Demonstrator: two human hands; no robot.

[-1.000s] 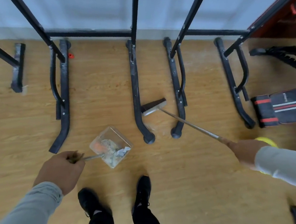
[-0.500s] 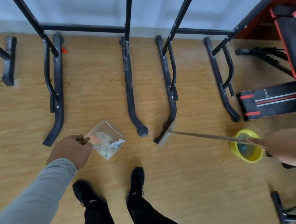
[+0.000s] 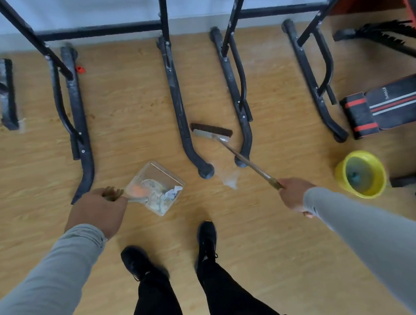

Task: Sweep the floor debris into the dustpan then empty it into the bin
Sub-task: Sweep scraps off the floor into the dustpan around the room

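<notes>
1. Since half a second ago your long-handled broom with dark bristles [image 3: 211, 131] has swung from beside the yellow plastic bin [image 3: 360, 174] back up to centre frame, between two black metal frame feet [image 3: 181, 110]
2. Your right hand [image 3: 294, 195] has its fingers wrapped round the broom handle; your left hand [image 3: 96, 213] grips the handle of the clear plastic dustpan [image 3: 156, 186], left of centre
3. The dustpan already holds paper scraps and something orange [image 3: 140, 192]
4. A pale dust patch [image 3: 228, 179] lies on the wooden floor [image 3: 124, 109] below the broom head
5. Risk: the bin sits well apart at right, so tilting the loaded dustpan on the way would likely spill debris
6. Sweeping hard between the feet could snag the bristles
</notes>
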